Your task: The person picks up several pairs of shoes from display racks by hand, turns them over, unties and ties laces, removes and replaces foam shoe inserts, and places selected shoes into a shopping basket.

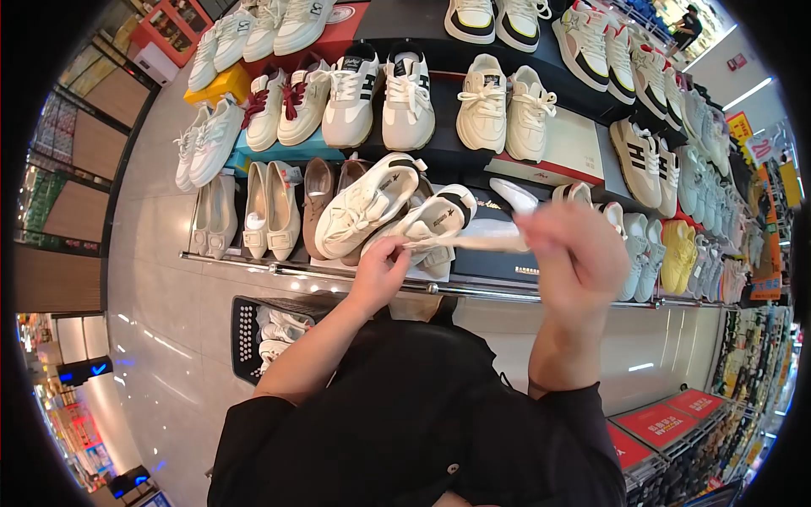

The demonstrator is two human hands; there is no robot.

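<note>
A cream sneaker with a black heel collar lies tilted on the lower shelf. At its front, my left hand is closed, its fingertips pinching the laces. A flat cream shoelace stretches from there to the right. My right hand, smeared by motion, is closed around the lace's far end. The matching sneaker leans beside it on the left, apart from both hands. White paper stuffing lies behind the lace, partly hidden by my right hand.
Brown shoes and beige flats stand left of the sneakers. Shelves above hold several white sneakers. A metal rail edges the shelf. Below left, a black basket contains white shoes.
</note>
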